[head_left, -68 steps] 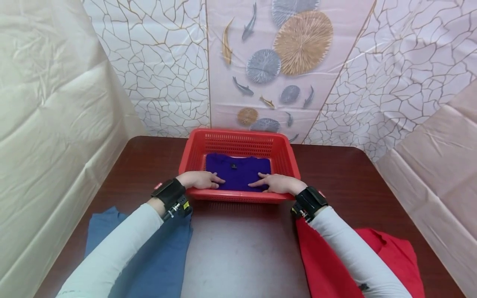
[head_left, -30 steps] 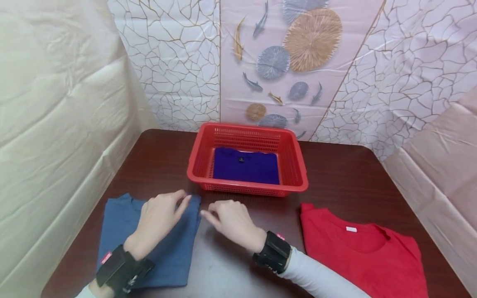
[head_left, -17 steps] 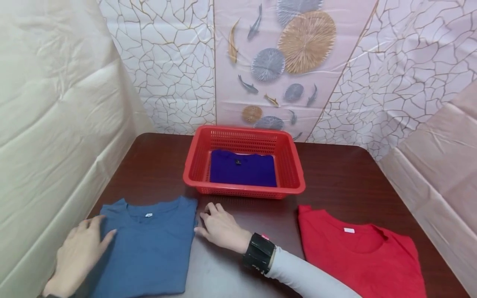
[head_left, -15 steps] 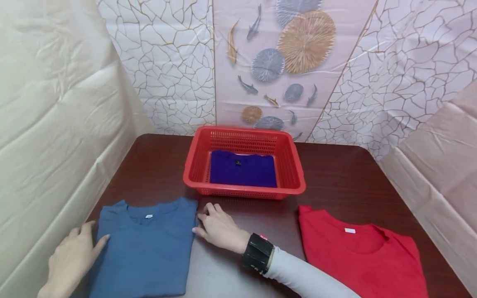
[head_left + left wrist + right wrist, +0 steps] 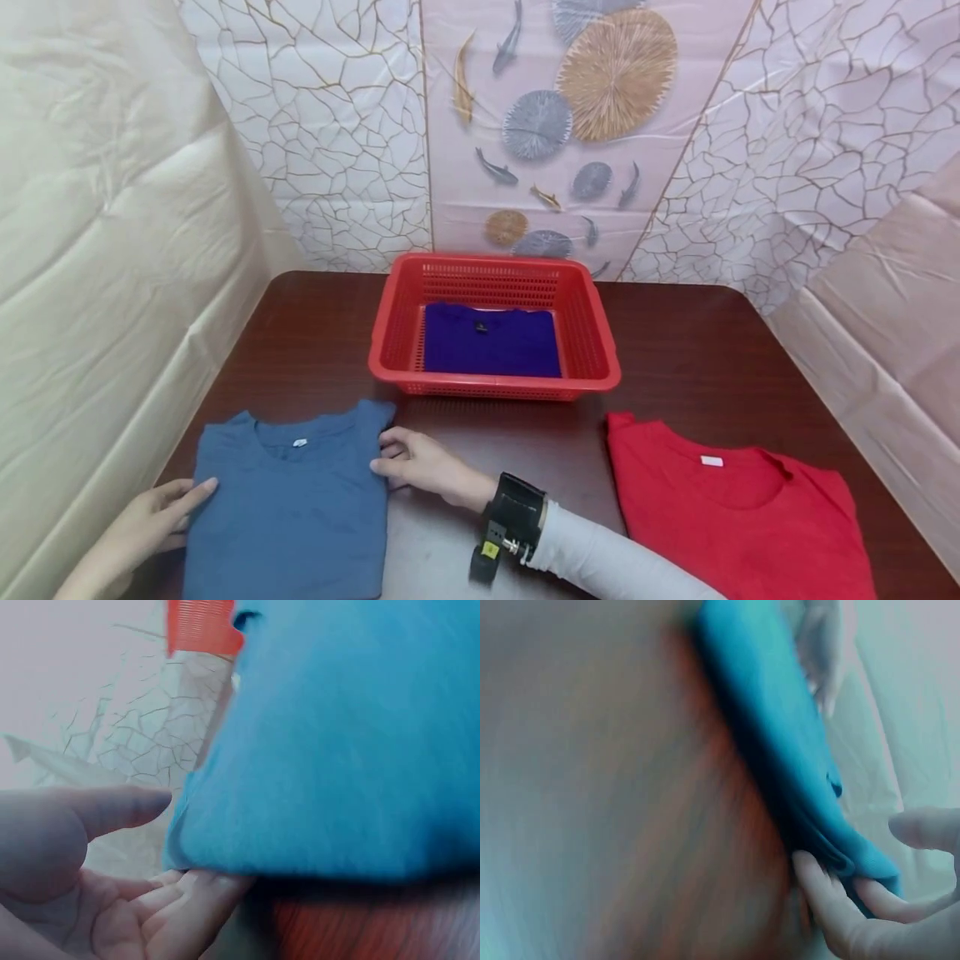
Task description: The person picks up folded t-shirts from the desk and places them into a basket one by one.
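Note:
A folded blue T-shirt (image 5: 285,508) lies at the table's left, its neckline facing away from me. My left hand (image 5: 142,521) is at its left edge; in the left wrist view the fingers (image 5: 187,911) reach under the cloth while the thumb (image 5: 124,810) stands apart above it. At the right edge is my right hand (image 5: 431,467). The right wrist view has its fingertips (image 5: 814,877) tucked at the underside of the folded edge, the thumb (image 5: 926,829) raised off the fabric. A dark gap shows below that edge.
Behind the shirt stands a red plastic basket (image 5: 495,385) with a folded purple shirt (image 5: 491,346) inside. A folded red T-shirt (image 5: 750,517) lies at the right of the brown table (image 5: 675,350). Cloth hangings (image 5: 330,150) enclose the back and sides.
Both hands have left the purple shirt in the basket and come back to the blue T-shirt. Most recently their fingers have slipped in under its left and right edges.

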`<state>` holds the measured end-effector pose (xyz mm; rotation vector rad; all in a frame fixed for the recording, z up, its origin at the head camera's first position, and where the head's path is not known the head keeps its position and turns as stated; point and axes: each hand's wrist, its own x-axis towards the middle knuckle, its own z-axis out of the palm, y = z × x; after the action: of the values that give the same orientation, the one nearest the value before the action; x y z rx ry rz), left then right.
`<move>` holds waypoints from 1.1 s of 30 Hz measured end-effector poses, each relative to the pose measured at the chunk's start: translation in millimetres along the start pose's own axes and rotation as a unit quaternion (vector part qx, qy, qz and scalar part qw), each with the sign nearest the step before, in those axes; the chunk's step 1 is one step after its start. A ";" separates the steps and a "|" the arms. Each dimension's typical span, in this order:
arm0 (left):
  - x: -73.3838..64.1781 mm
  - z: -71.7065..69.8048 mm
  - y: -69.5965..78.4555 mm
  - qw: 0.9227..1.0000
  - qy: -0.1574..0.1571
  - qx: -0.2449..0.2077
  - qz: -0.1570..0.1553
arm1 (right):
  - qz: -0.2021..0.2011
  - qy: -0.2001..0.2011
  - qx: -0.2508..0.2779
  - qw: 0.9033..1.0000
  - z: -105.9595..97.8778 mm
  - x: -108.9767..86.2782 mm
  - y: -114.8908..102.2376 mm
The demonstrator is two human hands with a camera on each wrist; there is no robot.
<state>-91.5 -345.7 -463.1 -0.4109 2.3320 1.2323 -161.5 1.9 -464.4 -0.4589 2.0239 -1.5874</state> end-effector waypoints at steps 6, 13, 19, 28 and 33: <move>6.7 1.4 -12.9 0.986 -0.094 -0.139 -0.001 | 0.086 -0.054 0.218 0.971 11.2 -1.3 -3.2; 9.1 8.4 -18.7 0.958 -0.166 -0.232 0.019 | 0.091 -0.058 0.253 0.961 25.1 3.0 0.2; 4.1 7.1 -15.3 0.946 -0.175 -0.270 0.035 | 0.069 -0.063 0.237 0.967 24.7 3.4 -4.2; -19.4 -10.6 2.4 0.950 -0.166 -0.262 0.042 | 0.036 -0.086 0.241 0.966 14.5 -7.8 -36.5; -32.0 -15.9 14.9 0.938 -0.163 -0.294 0.082 | 0.028 -0.083 0.244 0.966 2.8 -16.2 -58.7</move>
<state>-75.5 -349.3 -428.1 -0.1783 1.7161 1.9168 -150.0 -6.2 -405.1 -0.3277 1.4398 -1.8647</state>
